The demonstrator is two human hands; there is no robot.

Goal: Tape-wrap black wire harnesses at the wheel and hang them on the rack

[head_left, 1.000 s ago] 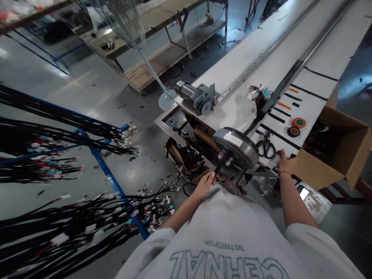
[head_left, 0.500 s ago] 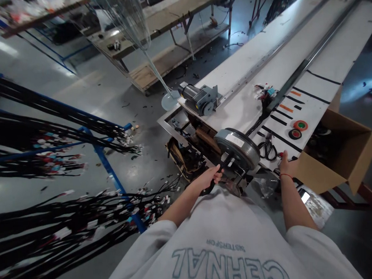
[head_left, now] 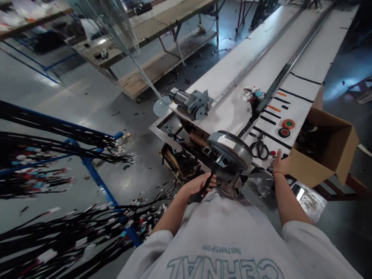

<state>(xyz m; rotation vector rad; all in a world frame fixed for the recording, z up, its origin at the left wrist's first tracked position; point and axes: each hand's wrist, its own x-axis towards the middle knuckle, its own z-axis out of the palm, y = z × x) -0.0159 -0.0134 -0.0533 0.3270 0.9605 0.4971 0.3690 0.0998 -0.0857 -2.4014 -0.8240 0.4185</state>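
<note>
My left hand (head_left: 197, 184) is closed around a black cable (head_left: 212, 175) that comes out of the grey round hub motor (head_left: 229, 149) standing at the near end of the long white bench (head_left: 233, 109). My right hand (head_left: 279, 164) rests on the bench's near edge beside the cardboard box (head_left: 323, 153); its fingers are mostly hidden. Black scissors (head_left: 259, 149) lie just left of that hand. A thin red band circles my right wrist.
A grey electric motor (head_left: 192, 103) sits on the bench's left corner. Two tape rolls (head_left: 286, 128) and a bundle of connectors (head_left: 253, 95) lie further along. Black wire harnesses (head_left: 52, 168) hang on a blue rack at left. Wooden tables (head_left: 157, 26) stand behind.
My left hand has closed on the black cable and pulled it slightly down and left from the hub motor. My right hand has stayed at the bench edge.
</note>
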